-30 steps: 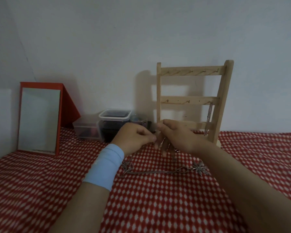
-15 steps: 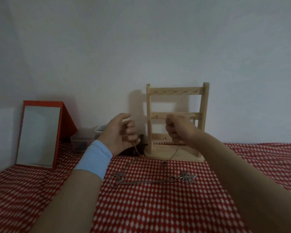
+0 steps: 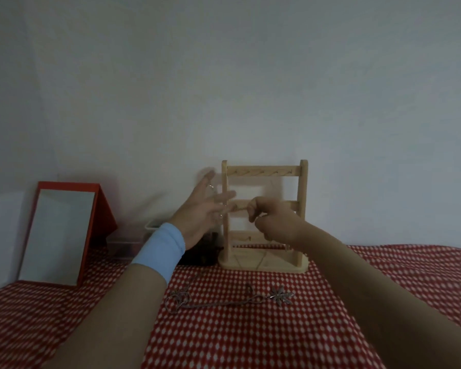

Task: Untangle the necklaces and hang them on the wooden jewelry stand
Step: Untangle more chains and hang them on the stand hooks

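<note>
- The silver necklace [image 3: 218, 303] lies on the red-and-white checked cloth [image 3: 250, 336] of the worktop, in front of the wooden jewelry stand [image 3: 302, 209]. Its long axis runs left to right, with a tangled loop at the left end and the flower pendant [image 3: 280, 295] pointing right.
- The stand is upright just by the wall, its three rails level and its base flat on the cloth.
- The left hand [image 3: 200, 211] is raised beside the stand's left post with its fingers spread wide and blurred.
- The right hand [image 3: 273, 222] is curled in front of the middle rail, thumb and forefinger pinched on a thin chain [image 3: 262, 261]. The chain shows only as a faint V before the stand's base.
- A blue wristband [image 3: 161, 251] sits on the left wrist.
- A red-framed mirror [image 3: 59, 235] leans at the left, with plastic boxes [image 3: 131, 241] between it and the stand.
- Half a second ago both hands were curled, each pinching the thin chain; now the left one has opened and risen.
- The right hand stays at the middle rail.
- The silver necklace has not shifted on the cloth.
- The view has tilted up, so the stand sits lower in the frame.
</note>
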`<act>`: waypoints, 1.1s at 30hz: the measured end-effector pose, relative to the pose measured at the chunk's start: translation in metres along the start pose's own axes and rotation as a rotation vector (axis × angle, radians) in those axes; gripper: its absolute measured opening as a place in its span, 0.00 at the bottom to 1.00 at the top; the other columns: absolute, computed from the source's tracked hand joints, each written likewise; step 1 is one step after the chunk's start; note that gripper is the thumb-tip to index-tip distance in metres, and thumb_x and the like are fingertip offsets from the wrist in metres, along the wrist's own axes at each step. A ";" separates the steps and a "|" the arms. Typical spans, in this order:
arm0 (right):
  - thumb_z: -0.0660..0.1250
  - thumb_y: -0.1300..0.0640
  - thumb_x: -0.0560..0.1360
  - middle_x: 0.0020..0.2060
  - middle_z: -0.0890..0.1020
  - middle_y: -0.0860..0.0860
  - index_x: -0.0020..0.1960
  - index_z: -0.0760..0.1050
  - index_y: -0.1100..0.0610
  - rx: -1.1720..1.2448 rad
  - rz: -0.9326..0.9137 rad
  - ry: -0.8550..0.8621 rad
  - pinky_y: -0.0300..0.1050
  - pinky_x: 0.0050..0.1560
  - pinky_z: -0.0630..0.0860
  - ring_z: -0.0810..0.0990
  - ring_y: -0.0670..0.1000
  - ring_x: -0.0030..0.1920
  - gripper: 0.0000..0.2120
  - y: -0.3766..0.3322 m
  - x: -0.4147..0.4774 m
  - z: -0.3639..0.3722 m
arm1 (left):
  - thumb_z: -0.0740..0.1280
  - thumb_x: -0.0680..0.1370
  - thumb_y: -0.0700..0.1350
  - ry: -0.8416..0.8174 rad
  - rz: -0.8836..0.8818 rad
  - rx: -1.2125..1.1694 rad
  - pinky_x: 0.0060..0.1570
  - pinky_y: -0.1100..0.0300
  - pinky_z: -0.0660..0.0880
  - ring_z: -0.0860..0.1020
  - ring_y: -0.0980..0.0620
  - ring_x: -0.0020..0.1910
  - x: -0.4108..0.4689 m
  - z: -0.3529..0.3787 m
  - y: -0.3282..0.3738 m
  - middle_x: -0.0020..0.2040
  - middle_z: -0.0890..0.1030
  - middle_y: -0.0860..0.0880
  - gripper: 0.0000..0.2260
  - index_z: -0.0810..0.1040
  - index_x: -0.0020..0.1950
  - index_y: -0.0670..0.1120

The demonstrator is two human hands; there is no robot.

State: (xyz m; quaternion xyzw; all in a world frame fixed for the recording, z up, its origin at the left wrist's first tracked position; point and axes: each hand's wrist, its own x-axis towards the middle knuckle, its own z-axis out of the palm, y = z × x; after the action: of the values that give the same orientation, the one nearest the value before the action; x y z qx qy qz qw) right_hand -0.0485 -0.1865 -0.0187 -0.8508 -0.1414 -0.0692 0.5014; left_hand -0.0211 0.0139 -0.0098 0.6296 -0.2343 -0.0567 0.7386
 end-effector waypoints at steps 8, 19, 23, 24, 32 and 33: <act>0.62 0.62 0.83 0.49 0.78 0.47 0.60 0.76 0.54 -0.319 -0.082 0.385 0.31 0.30 0.73 0.78 0.44 0.40 0.09 -0.031 0.009 -0.005 | 0.66 0.76 0.37 -0.131 -0.035 0.468 0.53 0.51 0.79 0.81 0.46 0.38 0.022 0.033 0.009 0.41 0.82 0.42 0.29 0.63 0.73 0.58; 0.66 0.56 0.82 0.38 0.78 0.53 0.57 0.81 0.57 0.257 0.067 -0.048 0.41 0.27 0.68 0.69 0.46 0.27 0.07 -0.043 0.011 -0.037 | 0.63 0.78 0.33 -0.103 -0.024 0.407 0.34 0.63 0.73 0.66 0.55 0.24 0.037 0.031 0.037 0.30 0.69 0.48 0.09 0.82 0.53 0.39; 0.66 0.50 0.81 0.32 0.71 0.48 0.41 0.77 0.55 0.142 0.156 -0.195 0.40 0.29 0.61 0.63 0.46 0.29 0.13 -0.046 0.008 -0.039 | 0.65 0.76 0.33 -0.103 -0.043 0.394 0.36 0.59 0.75 0.73 0.49 0.28 0.037 0.023 0.041 0.32 0.77 0.44 0.07 0.82 0.43 0.38; 0.66 0.48 0.81 0.31 0.70 0.48 0.41 0.73 0.54 0.120 0.172 -0.225 0.39 0.29 0.61 0.62 0.46 0.29 0.14 -0.046 0.008 -0.039 | 0.64 0.76 0.33 -0.108 -0.058 0.403 0.38 0.56 0.76 0.74 0.48 0.29 0.037 0.023 0.041 0.31 0.76 0.43 0.07 0.80 0.40 0.38; 0.62 0.52 0.82 0.31 0.71 0.49 0.34 0.63 0.52 0.604 0.203 -0.009 0.43 0.32 0.63 0.62 0.48 0.28 0.19 -0.030 0.022 -0.046 | 0.59 0.78 0.43 -0.093 -0.179 -0.188 0.48 0.46 0.74 0.75 0.43 0.30 0.042 0.006 0.032 0.28 0.70 0.44 0.16 0.70 0.31 0.42; 0.61 0.51 0.82 0.31 0.71 0.49 0.34 0.65 0.52 0.622 0.205 0.013 0.43 0.31 0.63 0.63 0.48 0.28 0.18 -0.028 0.025 -0.047 | 0.59 0.80 0.43 -0.079 -0.157 -0.207 0.50 0.45 0.75 0.77 0.42 0.32 0.044 0.003 0.031 0.30 0.71 0.43 0.16 0.71 0.32 0.42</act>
State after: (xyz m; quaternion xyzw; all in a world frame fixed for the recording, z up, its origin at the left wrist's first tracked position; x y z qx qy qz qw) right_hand -0.0326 -0.2104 0.0340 -0.6662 -0.0662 0.0226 0.7425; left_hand 0.0104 0.0008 0.0322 0.5636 -0.2058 -0.1630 0.7832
